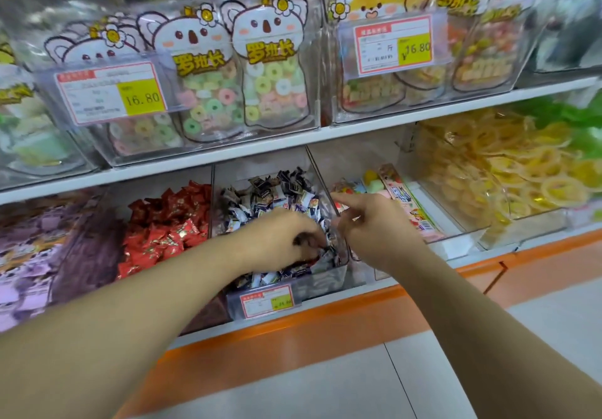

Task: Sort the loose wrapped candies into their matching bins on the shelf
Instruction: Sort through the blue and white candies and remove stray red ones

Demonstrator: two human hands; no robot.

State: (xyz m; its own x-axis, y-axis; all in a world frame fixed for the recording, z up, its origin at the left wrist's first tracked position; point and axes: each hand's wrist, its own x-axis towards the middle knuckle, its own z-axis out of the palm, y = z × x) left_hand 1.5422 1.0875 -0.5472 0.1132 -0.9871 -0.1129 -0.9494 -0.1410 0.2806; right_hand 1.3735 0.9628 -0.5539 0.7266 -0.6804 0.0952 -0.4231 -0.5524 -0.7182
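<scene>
Shop shelf seen from above and in front: white lower shelf board (325, 301) with orange edging (293, 337), pale tiled floor (325, 392) below. Upper shelf (208, 155) carrying clear bins of bagged ring sweets (270, 89), each with a red-and-yellow price label (110, 93). Lower row, left to right: purple-wrapped candies (29, 242), red-wrapped candies (169, 226), middle bin (329, 283) of dark blue and white wrapped candies (270, 190), bin of pastel sweets and long packets (400, 203), bin of yellow ring sweets (508, 171). Left hand (277, 239) lowered into the middle bin, fingers curled down among the blue and white candies; whether any piece is actually held, impossible to tell. Right hand (374, 229) over the clear divider between middle bin and pastel bin, forefinger stretched leftward, remaining fingers curled, thumb and middle finger close together; anything pinched there too small to make out. Edges of view blurred.
</scene>
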